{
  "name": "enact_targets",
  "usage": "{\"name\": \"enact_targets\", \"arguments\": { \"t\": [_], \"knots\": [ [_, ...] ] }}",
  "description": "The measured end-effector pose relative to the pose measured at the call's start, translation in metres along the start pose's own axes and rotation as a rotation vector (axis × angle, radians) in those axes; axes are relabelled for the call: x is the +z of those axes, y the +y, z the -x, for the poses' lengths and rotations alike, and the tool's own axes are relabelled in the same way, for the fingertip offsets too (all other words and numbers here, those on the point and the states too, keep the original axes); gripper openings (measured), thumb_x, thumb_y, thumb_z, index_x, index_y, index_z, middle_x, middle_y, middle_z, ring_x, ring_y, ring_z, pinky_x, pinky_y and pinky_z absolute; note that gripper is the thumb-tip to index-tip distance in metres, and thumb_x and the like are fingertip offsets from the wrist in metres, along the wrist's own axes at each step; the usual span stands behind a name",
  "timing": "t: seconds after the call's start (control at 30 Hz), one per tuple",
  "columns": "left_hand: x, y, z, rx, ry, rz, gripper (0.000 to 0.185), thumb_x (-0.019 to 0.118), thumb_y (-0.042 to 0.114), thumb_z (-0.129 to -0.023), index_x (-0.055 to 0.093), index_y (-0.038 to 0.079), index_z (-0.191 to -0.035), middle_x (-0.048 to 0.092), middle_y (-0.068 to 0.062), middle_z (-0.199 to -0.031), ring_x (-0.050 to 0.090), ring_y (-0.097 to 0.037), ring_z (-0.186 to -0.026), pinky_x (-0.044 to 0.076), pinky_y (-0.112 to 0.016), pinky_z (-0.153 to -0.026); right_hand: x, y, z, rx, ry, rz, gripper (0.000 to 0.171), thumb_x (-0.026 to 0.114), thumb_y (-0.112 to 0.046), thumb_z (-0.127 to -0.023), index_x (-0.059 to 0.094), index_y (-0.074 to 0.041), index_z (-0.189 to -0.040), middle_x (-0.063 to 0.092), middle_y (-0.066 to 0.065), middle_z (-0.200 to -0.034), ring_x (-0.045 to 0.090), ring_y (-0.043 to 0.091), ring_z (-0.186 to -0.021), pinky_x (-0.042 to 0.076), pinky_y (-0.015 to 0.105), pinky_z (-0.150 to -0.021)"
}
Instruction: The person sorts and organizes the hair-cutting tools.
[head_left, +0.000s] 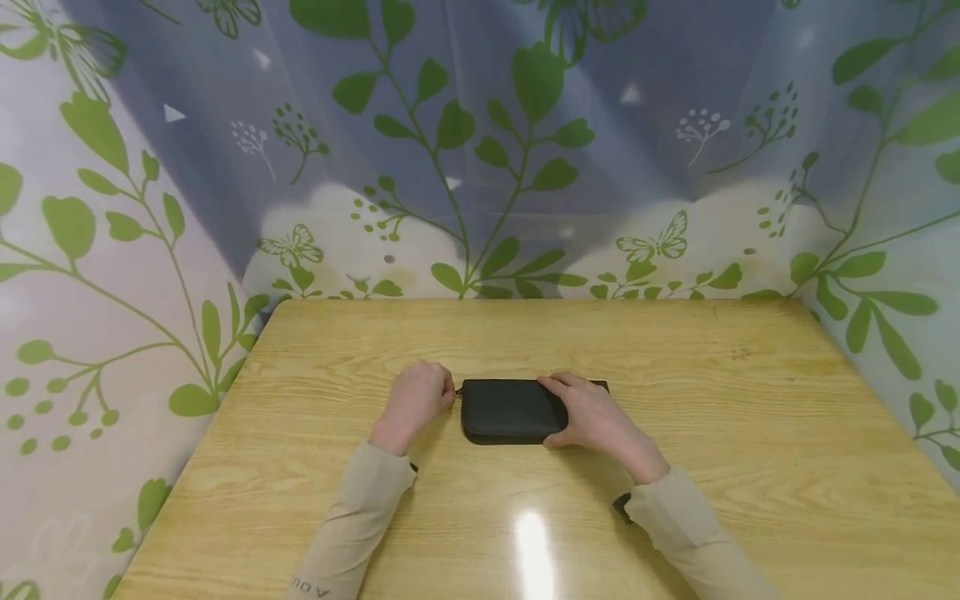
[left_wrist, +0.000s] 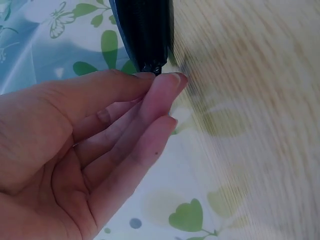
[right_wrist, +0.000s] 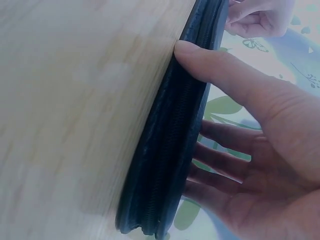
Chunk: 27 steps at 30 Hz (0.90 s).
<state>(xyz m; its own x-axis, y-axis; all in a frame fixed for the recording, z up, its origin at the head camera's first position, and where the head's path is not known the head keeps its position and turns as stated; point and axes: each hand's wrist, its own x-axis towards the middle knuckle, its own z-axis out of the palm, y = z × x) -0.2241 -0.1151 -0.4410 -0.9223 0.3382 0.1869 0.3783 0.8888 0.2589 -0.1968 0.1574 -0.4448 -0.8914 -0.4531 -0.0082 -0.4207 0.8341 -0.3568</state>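
Observation:
A black zippered case [head_left: 510, 410] lies flat in the middle of the wooden table [head_left: 750, 433]. My left hand [head_left: 442, 393] is at its left end. In the left wrist view the thumb and forefinger [left_wrist: 159, 77] pinch the small zipper pull at the tip of the case [left_wrist: 145, 35]. My right hand [head_left: 570, 412] lies over the right part of the case, fingers across the top and thumb at the near edge. From the right wrist, the thumb [right_wrist: 215, 70] presses the zipper edge of the case [right_wrist: 170, 150] and the other fingers lie along its far face.
A curtain [head_left: 480, 150] printed with green leaves and butterflies closes in the table at the back and both sides. Bare wood shows around the case. A bright glare spot [head_left: 534, 542] sits near the front edge.

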Motion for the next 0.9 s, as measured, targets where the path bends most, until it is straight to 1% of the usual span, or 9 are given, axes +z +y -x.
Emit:
{"name": "enact_targets", "arguments": {
  "t": [0.13, 0.23, 0.47, 0.57, 0.67, 0.73, 0.8, 0.83, 0.9],
  "knots": [
    [0.0, 0.001, 0.0, -0.005, 0.0, -0.002, 0.02, 0.072, -0.001, -0.084, 0.07, 0.01, -0.067, 0.06, 0.002, -0.061, 0.043, -0.01, -0.054, 0.041, -0.026, -0.049, 0.001, 0.001, -0.001, 0.0, 0.004, -0.003, 0.091, 0.093, -0.027, -0.073, 0.049, -0.001, -0.148, 0.05, 0.025, -0.146, 0.052, 0.047, -0.128, 0.045, 0.06, -0.102],
    [0.0, 0.0, 0.001, -0.026, -0.004, -0.006, 0.015, 0.074, 0.0, -0.084, 0.073, 0.009, -0.072, 0.064, 0.0, -0.066, 0.047, -0.012, -0.055, 0.044, -0.027, -0.049, 0.002, 0.002, -0.003, -0.004, -0.004, 0.002, 0.091, 0.093, -0.028, -0.074, 0.048, -0.001, -0.149, 0.049, 0.025, -0.147, 0.052, 0.046, -0.129, 0.045, 0.059, -0.103],
    [0.004, -0.002, 0.003, -0.054, -0.034, -0.048, 0.011, 0.082, 0.01, -0.084, 0.076, 0.01, -0.076, 0.073, -0.002, -0.078, 0.065, -0.016, -0.065, 0.054, -0.033, -0.056, 0.004, 0.001, -0.006, -0.012, -0.024, -0.009, 0.091, 0.091, -0.027, -0.076, 0.045, 0.0, -0.15, 0.046, 0.025, -0.149, 0.049, 0.046, -0.132, 0.043, 0.06, -0.104],
    [0.005, -0.001, 0.003, -0.062, -0.02, -0.056, 0.01, 0.08, 0.01, -0.086, 0.077, 0.01, -0.077, 0.074, -0.003, -0.078, 0.065, -0.016, -0.064, 0.054, -0.033, -0.054, 0.004, 0.0, -0.006, -0.014, -0.031, -0.003, 0.091, 0.09, -0.026, -0.078, 0.044, 0.0, -0.151, 0.044, 0.025, -0.151, 0.048, 0.046, -0.134, 0.043, 0.059, -0.105],
    [0.003, 0.003, 0.002, -0.069, 0.004, -0.07, 0.016, 0.073, 0.011, -0.092, 0.076, 0.008, -0.077, 0.072, -0.005, -0.075, 0.063, -0.018, -0.061, 0.053, -0.035, -0.052, 0.004, 0.0, -0.004, -0.016, -0.051, 0.007, 0.089, 0.087, -0.026, -0.082, 0.04, 0.001, -0.153, 0.04, 0.025, -0.154, 0.044, 0.045, -0.137, 0.043, 0.057, -0.106],
    [0.003, 0.007, 0.001, -0.067, 0.03, -0.087, 0.015, 0.069, 0.013, -0.096, 0.077, 0.007, -0.085, 0.072, -0.007, -0.079, 0.065, -0.021, -0.064, 0.055, -0.037, -0.055, 0.003, 0.0, -0.003, -0.017, -0.07, 0.004, 0.089, 0.084, -0.026, -0.085, 0.036, 0.003, -0.154, 0.036, 0.026, -0.156, 0.04, 0.045, -0.141, 0.04, 0.056, -0.109],
    [0.002, 0.013, 0.001, -0.056, 0.053, -0.097, 0.017, 0.067, 0.017, -0.099, 0.076, 0.004, -0.096, 0.073, -0.011, -0.088, 0.069, -0.026, -0.074, 0.058, -0.04, -0.061, 0.001, 0.001, -0.001, -0.017, -0.089, -0.015, 0.089, 0.081, -0.028, -0.088, 0.033, 0.005, -0.155, 0.031, 0.027, -0.158, 0.035, 0.046, -0.144, 0.036, 0.058, -0.112],
    [0.002, 0.016, 0.001, -0.048, 0.067, -0.105, 0.019, 0.067, 0.02, -0.1, 0.075, 0.003, -0.104, 0.073, -0.013, -0.095, 0.071, -0.028, -0.081, 0.059, -0.041, -0.065, 0.0, 0.002, 0.0, -0.013, -0.094, -0.03, 0.089, 0.079, -0.03, -0.09, 0.031, 0.006, -0.155, 0.029, 0.028, -0.16, 0.031, 0.046, -0.145, 0.034, 0.058, -0.114],
    [0.002, 0.022, 0.001, -0.028, 0.081, -0.107, 0.032, 0.067, 0.027, -0.099, 0.071, 0.002, -0.119, 0.071, -0.017, -0.111, 0.069, -0.034, -0.098, 0.06, -0.043, -0.077, -0.003, 0.003, 0.002, 0.003, -0.085, -0.054, 0.088, 0.075, -0.035, -0.093, 0.029, 0.006, -0.156, 0.024, 0.029, -0.161, 0.025, 0.048, -0.148, 0.027, 0.062, -0.116]
  ]
}}
